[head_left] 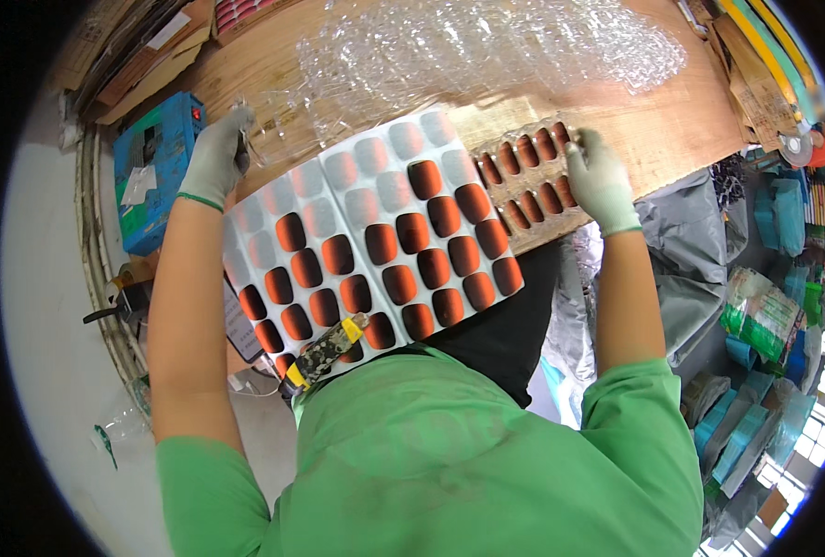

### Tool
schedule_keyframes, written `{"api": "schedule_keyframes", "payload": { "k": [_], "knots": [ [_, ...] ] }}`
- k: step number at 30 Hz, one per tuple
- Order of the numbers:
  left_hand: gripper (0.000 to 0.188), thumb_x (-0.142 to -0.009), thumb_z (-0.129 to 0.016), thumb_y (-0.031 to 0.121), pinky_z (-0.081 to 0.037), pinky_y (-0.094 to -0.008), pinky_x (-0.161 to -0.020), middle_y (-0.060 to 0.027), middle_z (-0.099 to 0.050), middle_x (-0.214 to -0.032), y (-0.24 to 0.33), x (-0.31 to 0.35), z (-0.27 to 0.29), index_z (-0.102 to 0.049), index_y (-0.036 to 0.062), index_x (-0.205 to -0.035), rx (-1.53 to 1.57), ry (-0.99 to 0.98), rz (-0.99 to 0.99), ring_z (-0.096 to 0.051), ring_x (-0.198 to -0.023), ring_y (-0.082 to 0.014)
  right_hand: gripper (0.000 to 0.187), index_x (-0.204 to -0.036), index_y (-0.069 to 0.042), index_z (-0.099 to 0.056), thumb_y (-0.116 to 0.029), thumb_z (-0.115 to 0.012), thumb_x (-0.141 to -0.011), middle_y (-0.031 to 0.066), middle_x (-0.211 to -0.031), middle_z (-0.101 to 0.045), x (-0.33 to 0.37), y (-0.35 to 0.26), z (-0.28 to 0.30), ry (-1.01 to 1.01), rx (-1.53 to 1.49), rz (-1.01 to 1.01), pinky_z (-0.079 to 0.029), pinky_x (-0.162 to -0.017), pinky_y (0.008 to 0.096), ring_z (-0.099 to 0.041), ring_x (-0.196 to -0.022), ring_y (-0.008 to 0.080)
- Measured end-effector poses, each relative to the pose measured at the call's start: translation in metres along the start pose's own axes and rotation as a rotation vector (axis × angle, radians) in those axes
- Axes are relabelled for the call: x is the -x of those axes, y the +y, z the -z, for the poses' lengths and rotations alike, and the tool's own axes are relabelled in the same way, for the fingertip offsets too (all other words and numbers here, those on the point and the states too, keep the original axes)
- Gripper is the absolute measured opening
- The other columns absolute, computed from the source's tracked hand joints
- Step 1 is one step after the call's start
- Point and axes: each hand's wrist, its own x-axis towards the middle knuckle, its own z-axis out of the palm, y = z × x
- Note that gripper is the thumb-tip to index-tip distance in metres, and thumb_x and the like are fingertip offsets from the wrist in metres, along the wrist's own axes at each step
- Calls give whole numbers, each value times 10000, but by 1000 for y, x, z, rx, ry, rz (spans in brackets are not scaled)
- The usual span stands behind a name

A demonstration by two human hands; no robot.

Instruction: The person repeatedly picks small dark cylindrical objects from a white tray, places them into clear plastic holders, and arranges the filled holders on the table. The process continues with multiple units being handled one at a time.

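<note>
My right hand (603, 181), in a pale glove, grips the right end of a clear plastic tray (535, 169) with two rows of dark-and-orange oval pieces. My left hand (219, 160), also gloved, is closed at the left, beside the edge of some thin clear plastic (262, 139); what its fingers hold is hard to make out. Between my hands a white backing sheet (343, 197) lies slanted, carrying rounded black-to-orange stickers (412, 232). Several places along its far part show only pale shapes. A yellow-and-black utility knife (324, 353) rests across its near edge.
A heap of clear plastic trays (487, 46) covers the far part of the wooden table (700, 111). On the left stands a blue-green box (160, 172) with a red switch. Cardboard (148, 56) is stacked behind it. Grey plastic sheeting (682, 251) hangs at the right.
</note>
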Motion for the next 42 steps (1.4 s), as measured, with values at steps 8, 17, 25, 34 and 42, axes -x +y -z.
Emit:
{"api": "schedule_keyframes", "payload": {
  "k": [8,17,25,34,42],
  "knots": [
    [109,-958,-630,146,-419,-206,-516,4,-603,-795,19,115,-5,-643,52,-1011,239,18,-463,-533,-620,-68,399,-1194,-31,-649,-274,-653,-877,215,-1055,-645,57,-158,-9,-99,-100,466,-493,-942,489,-604,-1069,401],
    [240,-986,-613,143,-526,-286,-773,-86,-686,-1000,-53,268,-20,-627,-39,-1143,-174,-238,-765,-624,-851,-118,226,-1007,-17,-632,-150,-687,-833,194,-1012,-649,55,-173,-19,-199,-152,420,-531,-827,454,-647,-937,377],
    [289,-1028,-471,114,-547,-349,-818,-165,-704,-1010,-62,300,-16,-520,-60,-1253,-338,-436,-779,-688,-873,-209,266,-1074,27,-649,51,-744,-827,123,-914,-717,168,-209,39,-127,-1167,458,-561,-732,292,-700,-817,154],
    [279,-1042,-487,178,-553,-349,-682,-163,-694,-838,-42,313,-24,-580,-58,-1158,-477,-540,-879,-707,-740,-291,232,-1158,32,-541,-14,-625,-947,82,-1083,-558,187,-208,44,-178,-1453,225,-477,-788,263,-565,-834,108],
    [209,-999,-544,121,-548,-382,-641,-139,-694,-805,-45,324,-28,-591,-47,-1114,-544,-573,-973,-704,-712,-302,146,-934,33,-664,-110,-659,-964,17,-835,-631,170,-181,90,-560,-1105,236,-444,-672,235,-535,-767,60]
  ]
}}
